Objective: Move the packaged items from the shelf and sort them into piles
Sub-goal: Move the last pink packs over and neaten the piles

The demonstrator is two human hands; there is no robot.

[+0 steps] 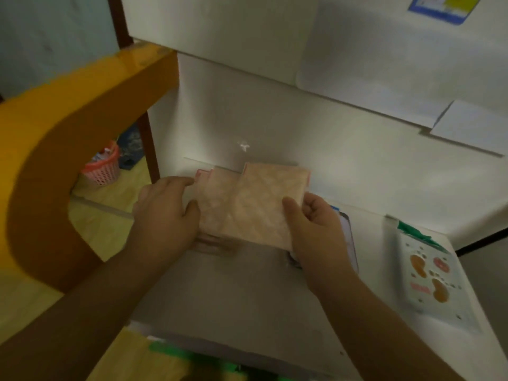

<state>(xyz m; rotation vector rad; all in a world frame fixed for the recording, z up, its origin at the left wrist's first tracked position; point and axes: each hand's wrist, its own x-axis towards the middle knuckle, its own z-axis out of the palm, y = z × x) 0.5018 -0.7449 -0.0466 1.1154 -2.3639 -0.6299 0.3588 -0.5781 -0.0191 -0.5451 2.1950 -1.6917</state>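
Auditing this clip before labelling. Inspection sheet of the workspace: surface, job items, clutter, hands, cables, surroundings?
Surface: white shelf top, dimly lit, against a white wall.
Job's things: fanned stack of pink packets, held between both hands; white packet with orange print lying flat at the right; another packet partly hidden behind the right hand.
Clutter: nothing seen.
Hands: left hand rests against the stack's left edge, fingers fairly straight; right hand grips its right edge, thumb on top.
Cables: nothing seen.
Surroundings: orange curved wooden frame at left; pink basket on the floor beyond it.
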